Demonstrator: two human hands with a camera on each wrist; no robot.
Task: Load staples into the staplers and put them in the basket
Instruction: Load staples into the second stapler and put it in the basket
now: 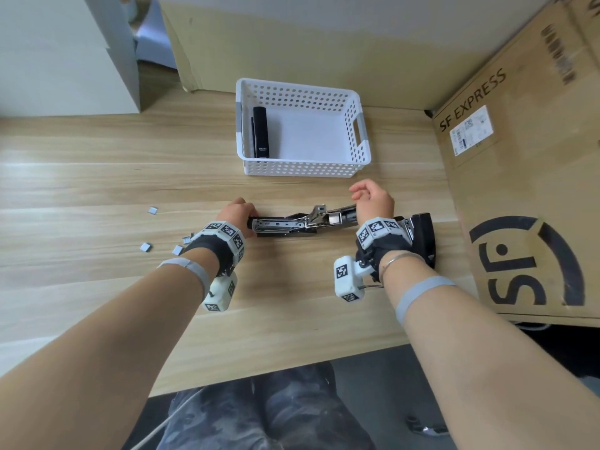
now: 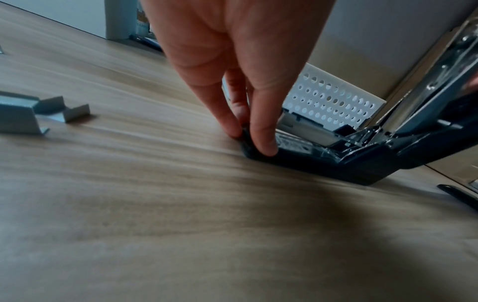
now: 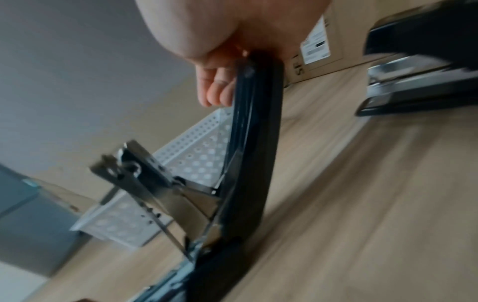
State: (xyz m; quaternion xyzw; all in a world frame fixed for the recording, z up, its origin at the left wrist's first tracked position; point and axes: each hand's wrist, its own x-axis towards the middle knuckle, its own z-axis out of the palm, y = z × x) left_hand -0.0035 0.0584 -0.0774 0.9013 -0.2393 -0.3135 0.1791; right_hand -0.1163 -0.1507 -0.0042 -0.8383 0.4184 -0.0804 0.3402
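A black stapler (image 1: 285,224) lies swung open on the wooden table, its metal staple channel facing up. My left hand (image 1: 238,212) pinches the front tip of its base (image 2: 258,151) against the table. My right hand (image 1: 373,199) grips the raised black top arm (image 3: 256,126) at its end. A second black stapler (image 1: 423,238) stands just right of my right wrist. A third black stapler (image 1: 260,133) lies in the left part of the white perforated basket (image 1: 358,138). Loose staple strips (image 1: 146,247) lie left of my left wrist.
A large SF Express cardboard box (image 1: 519,190) walls off the table's right side. More cardboard (image 1: 292,43) stands behind the basket. A white box (image 1: 65,60) sits at the back left. The table's near edge runs just below my forearms.
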